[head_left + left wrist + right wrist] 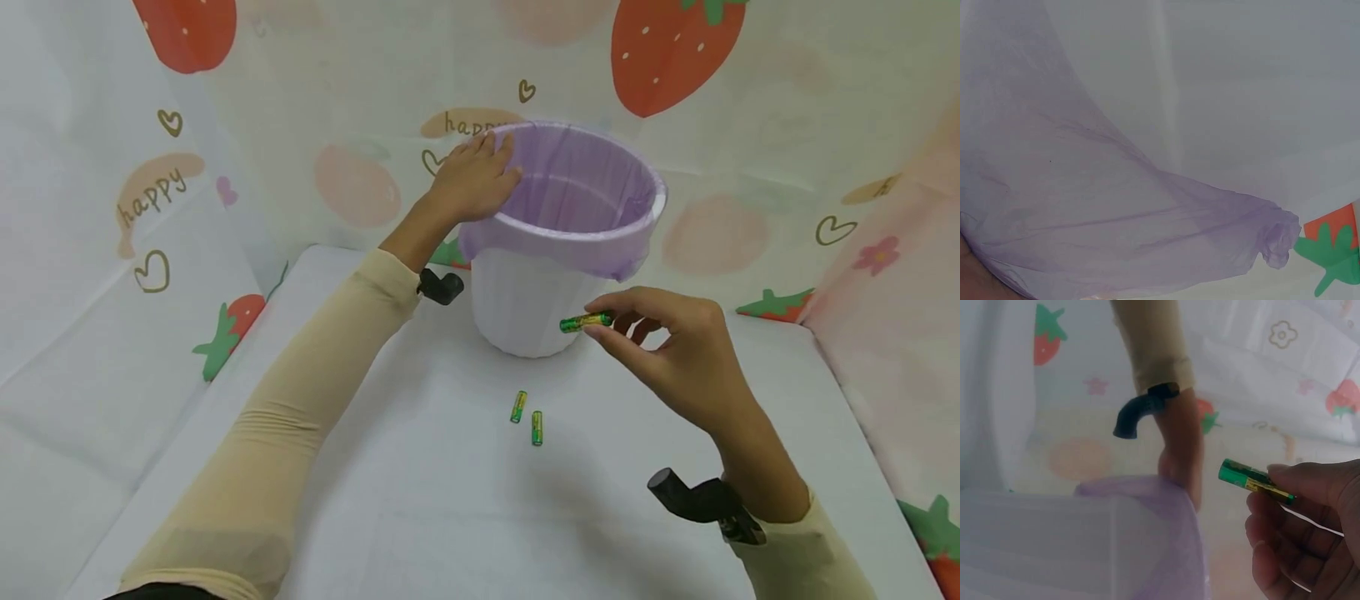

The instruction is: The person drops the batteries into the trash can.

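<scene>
A white trash can (517,292) stands upright on the table, lined with a purple trash bag (577,242) folded over its rim. My left hand (476,177) holds the can's left rim, its palm outside and fingers over the edge. In the left wrist view only a sliver of that hand (982,281) shows beside the bag (1116,212). Between thumb and fingertips my right hand (675,350) pinches a green and yellow battery (585,322), in front of the can's right side. The right wrist view shows this battery (1254,481) sticking out from the fingers.
Two more batteries lie on the white table (450,500) in front of the can: one battery (518,407) slightly tilted, the other battery (537,428) nearer me. A strawberry-printed curtain (360,75) surrounds the table at the back and sides.
</scene>
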The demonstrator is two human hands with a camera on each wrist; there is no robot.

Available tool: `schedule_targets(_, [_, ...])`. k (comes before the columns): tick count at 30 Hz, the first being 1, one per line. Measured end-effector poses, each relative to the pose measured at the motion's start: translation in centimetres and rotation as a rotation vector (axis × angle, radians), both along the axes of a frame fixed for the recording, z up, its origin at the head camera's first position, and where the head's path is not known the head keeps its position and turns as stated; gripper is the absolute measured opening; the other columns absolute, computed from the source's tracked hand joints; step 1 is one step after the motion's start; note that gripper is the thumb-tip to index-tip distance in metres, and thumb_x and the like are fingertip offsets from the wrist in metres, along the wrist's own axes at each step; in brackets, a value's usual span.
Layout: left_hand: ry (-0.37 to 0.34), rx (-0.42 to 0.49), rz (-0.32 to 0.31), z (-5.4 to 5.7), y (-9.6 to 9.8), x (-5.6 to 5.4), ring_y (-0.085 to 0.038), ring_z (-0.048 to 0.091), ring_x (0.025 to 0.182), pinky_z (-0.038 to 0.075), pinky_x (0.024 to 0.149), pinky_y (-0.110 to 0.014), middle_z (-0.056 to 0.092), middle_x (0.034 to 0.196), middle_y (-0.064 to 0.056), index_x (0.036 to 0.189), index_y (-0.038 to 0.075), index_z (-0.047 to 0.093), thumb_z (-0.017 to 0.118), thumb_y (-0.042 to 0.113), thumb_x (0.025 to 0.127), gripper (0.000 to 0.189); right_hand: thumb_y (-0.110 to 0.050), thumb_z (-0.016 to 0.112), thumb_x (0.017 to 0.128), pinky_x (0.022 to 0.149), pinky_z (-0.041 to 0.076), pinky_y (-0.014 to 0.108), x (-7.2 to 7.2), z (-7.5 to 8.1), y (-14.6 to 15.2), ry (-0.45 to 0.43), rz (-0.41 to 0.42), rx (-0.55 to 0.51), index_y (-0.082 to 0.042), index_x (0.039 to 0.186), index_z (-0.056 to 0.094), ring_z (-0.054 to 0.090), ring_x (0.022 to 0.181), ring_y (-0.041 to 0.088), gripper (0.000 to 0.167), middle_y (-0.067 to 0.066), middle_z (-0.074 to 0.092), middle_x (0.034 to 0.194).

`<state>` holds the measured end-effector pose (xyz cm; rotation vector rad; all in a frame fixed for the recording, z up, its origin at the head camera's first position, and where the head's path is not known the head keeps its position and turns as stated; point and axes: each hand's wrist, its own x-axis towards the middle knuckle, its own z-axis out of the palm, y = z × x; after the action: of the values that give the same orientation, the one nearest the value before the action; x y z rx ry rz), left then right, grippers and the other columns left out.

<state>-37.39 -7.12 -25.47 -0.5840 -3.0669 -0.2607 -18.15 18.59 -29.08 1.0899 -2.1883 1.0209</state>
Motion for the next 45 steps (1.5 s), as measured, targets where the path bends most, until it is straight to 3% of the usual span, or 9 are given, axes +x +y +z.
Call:
schedule_targets(5, [-0.003,0.003,0.006,0.0,0.0,0.1,-0.031,-0.005,0.156,-0.002,0.126,-0.045,-0.001,0.168,-0.019,0.163,0.008,-0.002,0.01,0.046,0.109,0.067,0.009,0.085,0.075,0.064,0.052,0.013,-1.8,2.7,0.5,0.019,-0.034,-0.009,-0.005,0.101,0.079,0.061,0.073,0.004,0.03,-0.001,0.071,0.079])
schedule_targets(10, [0.005,0.004,0.002,-0.1,0.4,0.0,-0.031,-0.004,0.156,-0.002,0.126,-0.044,-0.001,0.169,-0.018,0.163,0.008,-0.001,0.011,0.046,0.109,0.067,0.006,0.083,0.078,0.065,0.053,0.012,-3.7,4.8,1.1,0.014,-0.127,-0.046,-0.002,0.099,0.079,0.064,0.07,0.002,0.023,0.004,0.074,0.081])
schedule_targets(18, [0.006,0.016,-0.007,0.0,0.8,0.0,-0.031,-0.005,0.156,-0.002,0.126,-0.044,-0.001,0.168,-0.019,0.163,0.008,0.0,0.012,0.047,0.109,0.068,-0.001,0.081,0.084,0.064,0.052,0.01,-5.3,6.3,2.1,-0.008,-0.228,-0.069,-0.001,0.1,0.079,0.065,0.067,-0.001,0.017,-0.015,0.071,0.083])
schedule_targets(25, [0.008,0.007,-0.001,0.2,0.8,0.2,-0.032,-0.003,0.156,-0.001,0.126,-0.045,-0.001,0.168,-0.02,0.163,0.007,0.0,0.012,0.046,0.109,0.068,-0.005,0.081,0.086,0.064,0.051,0.01,-6.1,8.7,1.6,-0.007,-0.244,-0.062,0.0,0.102,0.079,0.066,0.072,0.001,0.017,-0.023,0.068,0.081])
schedule_targets(31, [-0.003,0.012,0.002,0.3,0.8,0.3,-0.031,-0.004,0.156,-0.002,0.126,-0.045,-0.002,0.168,-0.019,0.163,0.008,-0.001,0.013,0.046,0.109,0.068,-0.013,0.08,0.088,0.065,0.05,0.011,-7.4,10.5,1.0,0.019,-0.285,0.009,-0.004,0.102,0.08,0.065,0.074,-0.004,0.017,-0.028,0.066,0.082])
schedule_targets(39, [0.004,0.012,0.005,0.1,0.8,0.2,-0.031,-0.004,0.156,-0.002,0.126,-0.044,-0.001,0.168,-0.019,0.163,0.008,-0.001,0.012,0.046,0.109,0.068,-0.022,0.076,0.091,0.064,0.048,0.017,-10.3,10.9,0.1,-0.023,-0.306,0.097,-0.007,0.105,0.08,0.063,0.071,-0.004,0.021,-0.02,0.067,0.084])
schedule_targets(45, [0.001,0.004,0.003,0.2,0.8,0.2,-0.031,-0.005,0.156,-0.002,0.126,-0.045,-0.002,0.168,-0.019,0.163,0.008,-0.001,0.011,0.047,0.109,0.068,-0.024,0.075,0.093,0.065,0.05,0.018,-12.0,10.1,-0.9,-0.135,-0.309,0.11,-0.007,0.107,0.079,0.065,0.072,0.004,0.023,-0.006,0.071,0.089])
